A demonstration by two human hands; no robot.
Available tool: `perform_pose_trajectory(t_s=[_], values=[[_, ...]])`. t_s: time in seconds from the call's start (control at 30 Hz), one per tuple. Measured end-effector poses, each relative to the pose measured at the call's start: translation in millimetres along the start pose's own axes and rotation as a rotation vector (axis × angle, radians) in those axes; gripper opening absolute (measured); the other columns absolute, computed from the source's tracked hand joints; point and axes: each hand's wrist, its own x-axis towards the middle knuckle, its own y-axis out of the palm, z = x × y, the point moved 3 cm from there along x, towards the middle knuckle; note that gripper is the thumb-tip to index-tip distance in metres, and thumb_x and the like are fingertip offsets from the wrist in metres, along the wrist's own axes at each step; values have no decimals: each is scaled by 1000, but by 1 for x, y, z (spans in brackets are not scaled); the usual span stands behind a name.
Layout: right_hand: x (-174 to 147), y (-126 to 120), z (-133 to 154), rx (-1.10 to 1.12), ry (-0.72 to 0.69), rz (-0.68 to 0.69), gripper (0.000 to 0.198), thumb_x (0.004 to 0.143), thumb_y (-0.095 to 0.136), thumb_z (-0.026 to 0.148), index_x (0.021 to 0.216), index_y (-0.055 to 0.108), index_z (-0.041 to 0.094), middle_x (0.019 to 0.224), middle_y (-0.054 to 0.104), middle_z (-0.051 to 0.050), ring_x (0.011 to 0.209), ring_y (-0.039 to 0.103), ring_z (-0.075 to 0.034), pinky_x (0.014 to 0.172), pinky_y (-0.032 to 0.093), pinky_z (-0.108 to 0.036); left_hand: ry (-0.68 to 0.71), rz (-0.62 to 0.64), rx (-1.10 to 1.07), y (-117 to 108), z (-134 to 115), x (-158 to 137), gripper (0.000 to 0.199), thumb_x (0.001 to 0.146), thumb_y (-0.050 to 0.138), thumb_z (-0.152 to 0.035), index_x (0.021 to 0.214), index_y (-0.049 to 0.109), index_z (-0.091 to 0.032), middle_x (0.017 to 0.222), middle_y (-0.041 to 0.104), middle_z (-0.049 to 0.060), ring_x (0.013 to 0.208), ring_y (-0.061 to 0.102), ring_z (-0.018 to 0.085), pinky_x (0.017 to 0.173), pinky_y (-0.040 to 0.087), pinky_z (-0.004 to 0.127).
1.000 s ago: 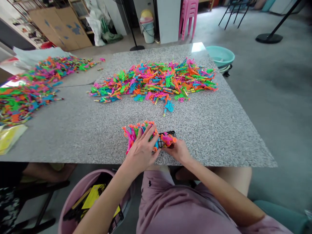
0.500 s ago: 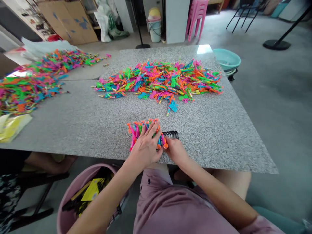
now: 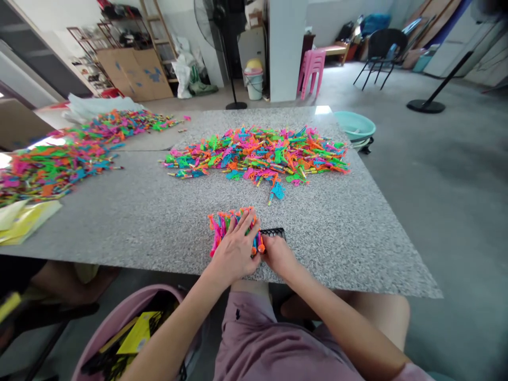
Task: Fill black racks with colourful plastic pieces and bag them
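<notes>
A row of small bright plastic toys (image 3: 215,237), pink, orange, blue and green with orange ends, lies side by side at the table's near edge. My left hand (image 3: 236,247) rests flat over the row, fingers stretched out across it. At the row's right end a black lattice rack (image 3: 274,232) sticks out, its left part hidden by the toys and hand. My right hand (image 3: 280,256) is closed at the rack's front, thumb and fingers against the last orange-ended toy (image 3: 261,246). What lies inside its grip is hidden.
A big pile of similar toys (image 3: 257,153) spreads across the granite table (image 3: 337,222), another pile (image 3: 59,164) at left. Yellow packets (image 3: 29,222) lie at the left edge. Below stands a pink tub (image 3: 99,338) holding black and yellow items. Another person's leg (image 3: 75,283) shows at left.
The camera view has tilted up, so table and piles sit lower in the picture. Both hands keep nearly the same places on the row and rack.
</notes>
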Motion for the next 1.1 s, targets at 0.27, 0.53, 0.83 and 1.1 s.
perform_pose_trajectory(t_s=[0.27, 0.53, 0.83, 1.1], values=[[40, -30, -38, -37, -129, 80, 30, 76, 71, 17, 104, 64, 18, 94, 73, -5, 84, 67, -20, 69, 47, -24, 38, -50, -24, 1, 5, -6, 40, 88, 63, -39, 126, 63, -28, 147, 50, 5, 142, 38, 31, 117, 29, 58], [98, -50, -79, -267, -91, -204, 28, 97, 48, 29, 118, 61, 16, 119, 65, -14, 119, 54, -27, 96, 45, -35, 86, -44, 50, 5, 11, -6, 40, 89, 63, -41, 126, 63, -27, 147, 50, 5, 138, 43, 33, 110, 39, 59], [156, -60, -77, 54, 369, -357, 78, 71, 72, 66, 122, 53, 10, 99, 70, -19, 98, 67, -33, 82, 51, -39, 102, -14, 66, 4, 10, -5, 41, 88, 62, -35, 128, 61, -26, 149, 48, 6, 140, 39, 35, 111, 37, 62], [102, -47, -136, 774, 326, -179, 15, 79, 66, 21, 85, 52, 18, 60, 61, 3, 50, 62, -14, 53, 51, -25, 104, -6, 49, 4, 11, -6, 42, 88, 63, -37, 129, 61, -27, 149, 48, 4, 142, 37, 33, 112, 37, 60]])
